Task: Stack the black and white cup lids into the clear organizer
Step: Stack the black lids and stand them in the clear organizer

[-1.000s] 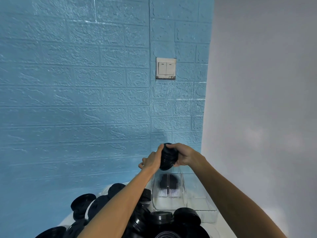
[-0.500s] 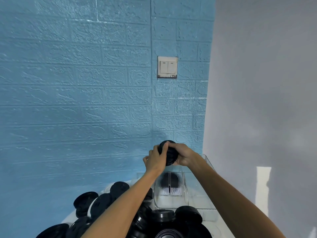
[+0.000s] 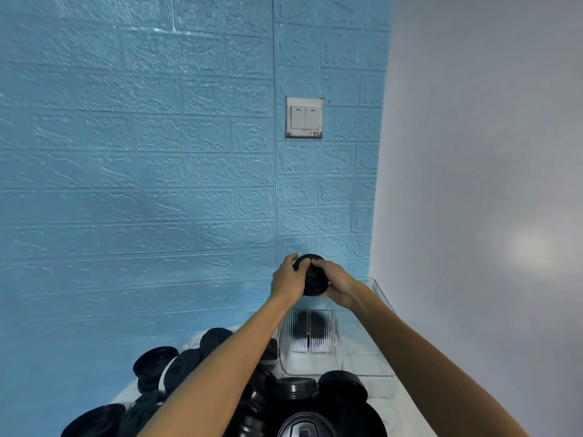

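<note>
Blue brick-textured wall (image 3: pixel 135 171) forms the backdrop, meeting a grey wall (image 3: pixel 479 152) at the right, with a white double switch (image 3: pixel 304 117) mounted above the work area. Short stack of black lids (image 3: pixel 313 279), held on edge in the air above the far end of the clear organizer (image 3: pixel 372 345). Left hand (image 3: pixel 285 279) and right hand (image 3: pixel 336 283) grip the stack from opposite sides, fingers curled over its rim. Inside the organizer, a row of lids (image 3: pixel 307 332) stands on edge in the left compartment. Loose black lids (image 3: pixel 252 392) lie heaped on the white surface (image 3: pixel 132 392) in front of and to the left of the organizer.
</note>
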### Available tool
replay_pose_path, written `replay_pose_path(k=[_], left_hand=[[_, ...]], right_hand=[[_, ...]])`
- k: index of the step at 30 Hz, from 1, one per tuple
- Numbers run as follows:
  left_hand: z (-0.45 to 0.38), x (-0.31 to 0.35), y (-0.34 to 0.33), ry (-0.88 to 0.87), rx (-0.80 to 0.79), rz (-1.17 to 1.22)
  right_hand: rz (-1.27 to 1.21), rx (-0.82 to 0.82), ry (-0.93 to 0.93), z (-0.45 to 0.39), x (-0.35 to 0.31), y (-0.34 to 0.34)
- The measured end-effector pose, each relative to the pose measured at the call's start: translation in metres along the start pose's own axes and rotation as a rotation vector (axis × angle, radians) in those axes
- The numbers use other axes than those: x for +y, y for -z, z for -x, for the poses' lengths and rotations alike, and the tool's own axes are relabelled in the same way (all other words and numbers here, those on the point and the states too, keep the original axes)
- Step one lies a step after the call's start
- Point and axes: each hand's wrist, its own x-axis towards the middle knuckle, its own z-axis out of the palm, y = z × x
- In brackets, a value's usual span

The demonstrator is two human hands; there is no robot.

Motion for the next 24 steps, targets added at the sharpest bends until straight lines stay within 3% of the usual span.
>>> replay_pose_path(k=[7, 13, 17, 24], left_hand=[[-0.001, -0.018, -0.002, 0.015, -0.013, -0.182], [-0.006, -0.024, -0.007, 0.033, -0.012, -0.316], [-0.009, -0.031, -0.005, 0.117, -0.045, -0.388], [-0.010, -0.037, 0.001, 0.083, -0.142, -0.480]], right_hand=[[0.198, 0.059, -0.110, 0.001, -0.003, 0.013], [0.207, 0.143, -0.112, -0.002, 0.001, 0.013], [0.286, 0.169, -0.101, -0.006, -0.002, 0.011], [0.483, 0.160, -0.099, -0.002, -0.009, -0.006]])
